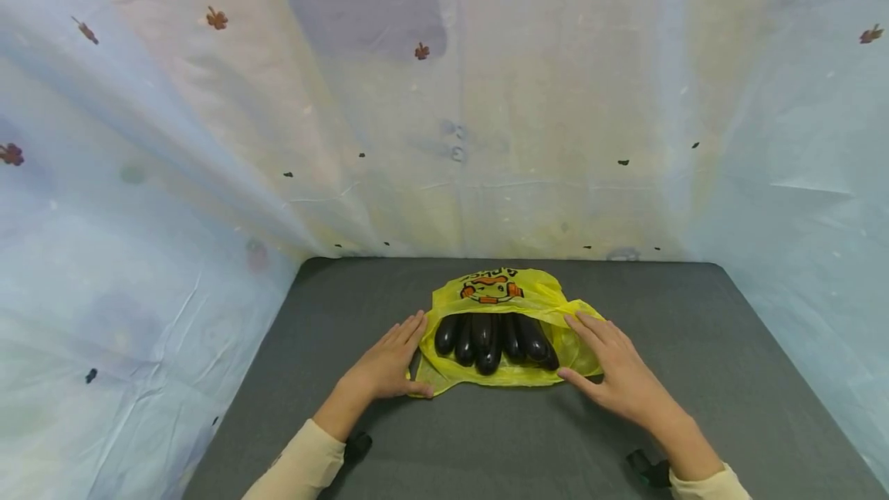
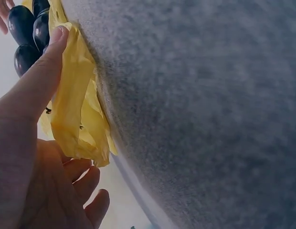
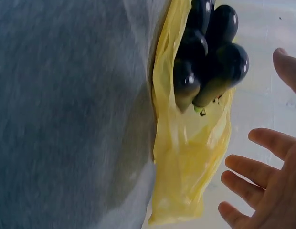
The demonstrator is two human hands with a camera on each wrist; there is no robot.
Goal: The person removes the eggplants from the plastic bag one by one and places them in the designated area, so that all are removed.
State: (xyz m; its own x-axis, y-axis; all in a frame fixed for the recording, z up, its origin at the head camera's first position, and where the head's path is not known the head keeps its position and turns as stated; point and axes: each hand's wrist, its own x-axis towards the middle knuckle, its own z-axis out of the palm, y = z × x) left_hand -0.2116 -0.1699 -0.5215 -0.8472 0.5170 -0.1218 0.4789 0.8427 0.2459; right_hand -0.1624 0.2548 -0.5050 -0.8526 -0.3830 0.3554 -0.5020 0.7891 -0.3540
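A yellow plastic bag (image 1: 545, 289) with a printed cartoon figure lies on its side, its mouth facing me. Several glossy dark eggplants (image 1: 488, 342) lie side by side in the mouth; their far ends are hidden inside. At the bag's left edge is my left hand (image 1: 385, 365), fingers extended and thumb apart from them. The left wrist view shows its thumb (image 2: 55, 52) against the yellow plastic (image 2: 74, 105). My right hand (image 1: 625, 376) is by the bag's right side, fingers spread. In the right wrist view those fingers (image 3: 250, 169) hold nothing and stand apart from the bag.
The bag rests on a dark grey table (image 1: 486, 446) with rounded far corners. Behind and beside it hangs a pale, patterned sheet (image 1: 521, 114). Dark straps (image 1: 649, 469) are at both wrists.
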